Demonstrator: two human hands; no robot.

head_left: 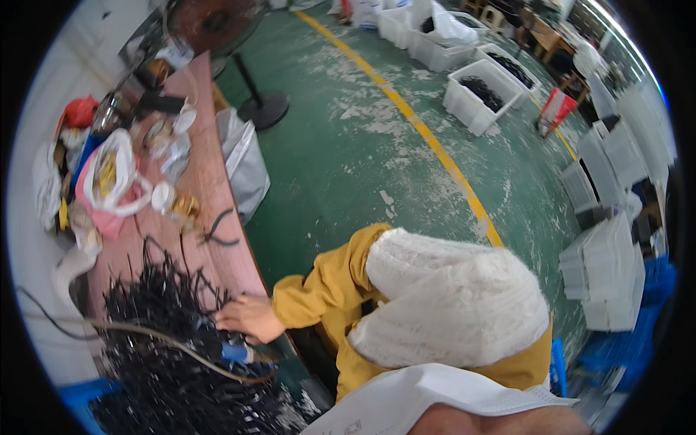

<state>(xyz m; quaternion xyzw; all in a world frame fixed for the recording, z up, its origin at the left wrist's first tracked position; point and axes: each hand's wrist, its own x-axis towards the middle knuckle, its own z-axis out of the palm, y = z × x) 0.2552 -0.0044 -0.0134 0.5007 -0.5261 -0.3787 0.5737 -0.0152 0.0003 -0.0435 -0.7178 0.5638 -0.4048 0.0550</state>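
Observation:
My right hand (250, 319), in a yellow sleeve, comes in from the upper right of my white knitted garment (457, 304). It lies palm down at the edge of a large heap of thin black strips (170, 348) on the pinkish tabletop (210, 163). The fingers look stretched out and touch the strips; nothing gripped shows between them. Close below it rests a blue-handled tool (235, 353), its kind unclear, near a brownish cable (181, 350). Pliers (221, 230) with dark handles lie beyond the heap. My left hand is out of sight.
A lidded jar (176, 201) and plastic bags (114, 181) crowd the table's far left. A standing fan (264, 109) is beyond it, and a silvery bag (245, 170) hangs beside the edge. White crates (484, 94), some with black pieces, stand across the green floor; stacked bins (605, 268) are right.

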